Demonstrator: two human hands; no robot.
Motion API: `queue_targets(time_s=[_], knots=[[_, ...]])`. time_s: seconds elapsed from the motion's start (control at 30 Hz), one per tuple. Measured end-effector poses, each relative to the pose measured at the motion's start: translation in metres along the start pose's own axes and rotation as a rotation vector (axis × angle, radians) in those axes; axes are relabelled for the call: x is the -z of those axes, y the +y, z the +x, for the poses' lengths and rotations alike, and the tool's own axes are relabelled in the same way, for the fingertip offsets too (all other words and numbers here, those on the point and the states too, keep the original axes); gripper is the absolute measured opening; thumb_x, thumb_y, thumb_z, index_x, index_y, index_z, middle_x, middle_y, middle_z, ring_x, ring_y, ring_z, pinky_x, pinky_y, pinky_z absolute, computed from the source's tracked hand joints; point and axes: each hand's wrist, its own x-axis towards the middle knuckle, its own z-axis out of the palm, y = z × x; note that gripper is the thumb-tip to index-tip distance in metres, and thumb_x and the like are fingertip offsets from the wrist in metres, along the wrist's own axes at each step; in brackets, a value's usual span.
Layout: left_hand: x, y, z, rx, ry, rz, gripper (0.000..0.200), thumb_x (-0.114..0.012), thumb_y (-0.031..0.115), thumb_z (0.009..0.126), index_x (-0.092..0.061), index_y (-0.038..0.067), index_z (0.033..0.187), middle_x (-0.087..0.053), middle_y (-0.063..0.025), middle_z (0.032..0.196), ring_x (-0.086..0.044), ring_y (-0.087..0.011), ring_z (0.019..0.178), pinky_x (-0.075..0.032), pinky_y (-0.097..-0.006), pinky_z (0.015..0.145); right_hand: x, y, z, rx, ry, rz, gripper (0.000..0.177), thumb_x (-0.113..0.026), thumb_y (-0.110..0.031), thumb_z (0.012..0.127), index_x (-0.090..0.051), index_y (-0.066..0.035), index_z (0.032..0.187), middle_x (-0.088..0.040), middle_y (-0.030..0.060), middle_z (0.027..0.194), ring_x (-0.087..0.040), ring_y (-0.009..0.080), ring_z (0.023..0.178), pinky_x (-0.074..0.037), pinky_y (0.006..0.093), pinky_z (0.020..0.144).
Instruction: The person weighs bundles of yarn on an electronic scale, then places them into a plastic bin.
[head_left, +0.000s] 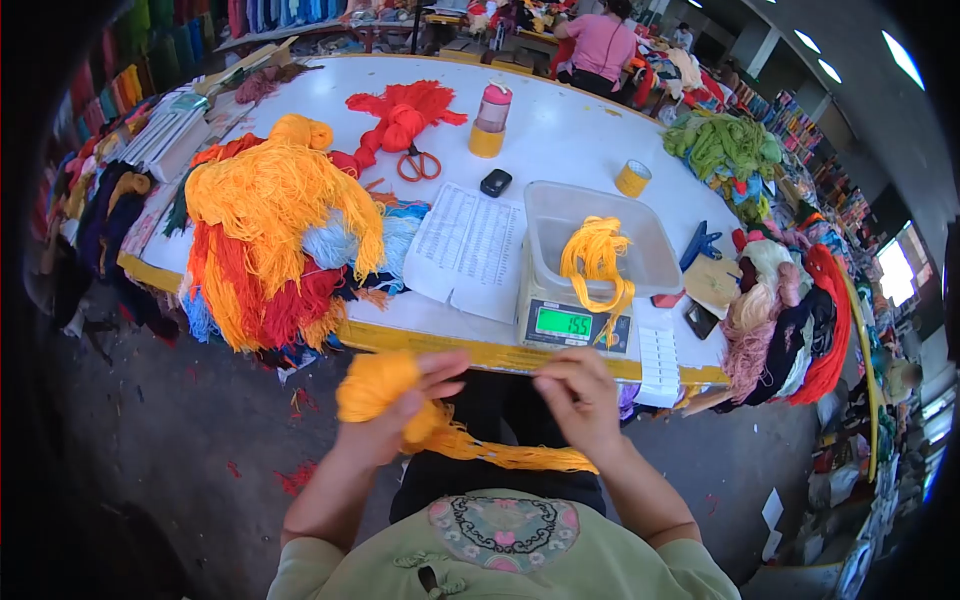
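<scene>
My left hand (378, 436) is wrapped round a wound bundle of orange-yellow yarn (378, 385) in front of the table edge. A loose tail of that yarn stretches right across my lap, below my right hand (585, 405). Thumb and fingers of the right hand are pinched together; any strand between them is too fine to make out. Just beyond it stands a digital scale (530, 322) with a green display reading about 155. On the scale, a clear plastic tub (655, 240) holds a yellow yarn hank (597, 262), one end hanging over the front.
A heap of orange yarn (265, 205) covers the table's left side, near red yarn (405, 115) and scissors (418, 166). A printed sheet (465, 245) lies left of the scale. Tape (633, 178), a bottle (493, 108) and green yarn (725, 150) stand farther back. A person (600, 45) sits beyond.
</scene>
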Motion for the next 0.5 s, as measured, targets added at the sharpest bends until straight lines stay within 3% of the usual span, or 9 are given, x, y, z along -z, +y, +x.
queue_targets(time_s=[0.03,0.07,0.17,0.5], knots=[[-0.013,-0.014,0.008,-0.023,-0.034,0.002,0.059,-0.062,0.036,0.095,-0.049,-0.003,0.138,-0.047,-0.0219,0.144,-0.047,-0.0313,0.133,-0.04,-0.0431,0.107,-0.005,-0.025,0.004,-0.266,-0.08,0.218,0.023,-0.074,0.0,0.082,-0.069,-0.006,0.104,-0.059,0.0049,0.104,-0.056,0.0103,0.076,-0.044,0.023,0.061],[-0.024,-0.024,0.013,-0.043,-0.069,0.0,0.06,-0.062,0.036,0.096,-0.049,-0.003,0.139,-0.043,-0.0225,0.147,-0.043,-0.0312,0.137,-0.037,-0.0435,0.11,-0.01,-0.039,0.009,-0.319,-0.121,0.325,0.02,-0.073,-0.001,0.084,-0.068,-0.005,0.103,-0.059,0.0039,0.105,-0.055,0.0079,0.074,-0.043,0.0218,0.06],[-0.039,-0.04,0.019,0.008,-0.131,0.044,0.057,-0.059,0.035,0.097,-0.048,-0.001,0.14,-0.034,-0.0189,0.154,-0.032,-0.0284,0.143,-0.03,-0.0428,0.115,-0.021,-0.049,0.01,-0.356,-0.127,0.499,0.015,-0.071,-0.001,0.087,-0.066,-0.003,0.101,-0.058,0.0034,0.105,-0.053,0.0072,0.074,-0.041,0.021,0.061],[-0.038,-0.058,0.013,0.08,-0.059,0.034,0.045,-0.056,0.024,0.1,-0.052,-0.001,0.137,-0.041,-0.0156,0.151,-0.041,-0.0267,0.137,-0.035,-0.0416,0.112,-0.031,-0.042,0.0,-0.374,-0.113,0.525,0.011,-0.069,-0.003,0.089,-0.063,-0.003,0.098,-0.057,0.004,0.101,-0.054,0.0089,0.073,-0.043,0.0217,0.062]])
